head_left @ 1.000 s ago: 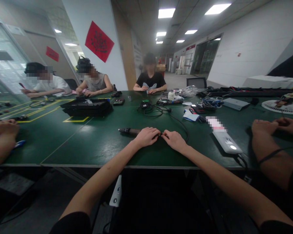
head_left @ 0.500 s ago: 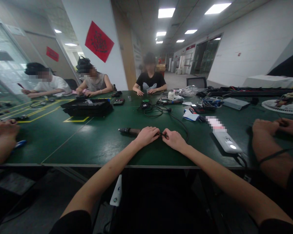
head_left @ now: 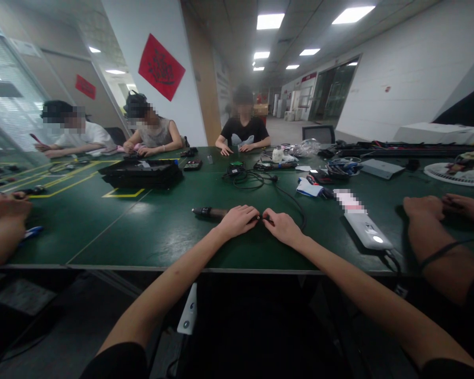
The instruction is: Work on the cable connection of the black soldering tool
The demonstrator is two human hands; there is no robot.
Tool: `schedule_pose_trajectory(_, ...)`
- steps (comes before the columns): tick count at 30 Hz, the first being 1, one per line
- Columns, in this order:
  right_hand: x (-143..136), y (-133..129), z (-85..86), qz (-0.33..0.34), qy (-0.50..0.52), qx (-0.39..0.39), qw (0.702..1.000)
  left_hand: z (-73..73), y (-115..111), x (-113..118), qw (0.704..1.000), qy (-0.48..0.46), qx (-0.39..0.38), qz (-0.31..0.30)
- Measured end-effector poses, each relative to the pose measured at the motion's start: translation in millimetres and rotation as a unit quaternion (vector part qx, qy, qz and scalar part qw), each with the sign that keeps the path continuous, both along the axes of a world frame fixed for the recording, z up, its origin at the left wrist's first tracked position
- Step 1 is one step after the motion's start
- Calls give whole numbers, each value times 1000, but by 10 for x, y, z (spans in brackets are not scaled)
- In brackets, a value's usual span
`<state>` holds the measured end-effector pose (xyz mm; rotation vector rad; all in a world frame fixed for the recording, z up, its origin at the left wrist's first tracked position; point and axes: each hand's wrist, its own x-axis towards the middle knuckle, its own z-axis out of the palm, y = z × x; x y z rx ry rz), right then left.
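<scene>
My left hand [head_left: 240, 220] is closed around the rear of an electric screwdriver [head_left: 212, 211], which lies along the green table with its black chuck pointing left. A small coppery glint shows at the screwdriver's rear end beside my fingertips. My right hand [head_left: 282, 225] is closed in a pinch on the end of a black cable [head_left: 302, 206]; the fingers mostly hide its tip. The cable curves from behind that hand up to a loose coil at mid-table. A narrow gap separates the fingertips of both hands.
Ahead left stands a black tray [head_left: 142, 173]. A white handheld device [head_left: 367, 230] with a lit spot lies right of my hands. A blue-and-white packet [head_left: 310, 187] is behind it. Co-workers' hands [head_left: 424, 208] work at right and far left; several people sit around the table [head_left: 114, 245].
My fingertips have parted slightly, and the screwdriver's rear end and the cable end, close together before, now show a small gap. The screwdriver stays in place. The right-hand co-worker's hands shifted a little.
</scene>
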<state>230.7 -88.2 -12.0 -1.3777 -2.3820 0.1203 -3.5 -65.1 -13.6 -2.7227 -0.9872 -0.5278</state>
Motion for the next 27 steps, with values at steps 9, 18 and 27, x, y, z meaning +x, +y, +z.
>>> schedule_pose_trajectory(9,11,1,12,14,-7,4,1000,-25,15,-2,1000,0,4,7)
schedule_pose_trajectory(18,-2,-2,3,-5,-13,6,1000,-7,-3,17,1000,-10,9,20)
schedule_pose_trajectory(27,2,-2,8,-8,-19,4,1000,3,10,1,1000,1,22,12)
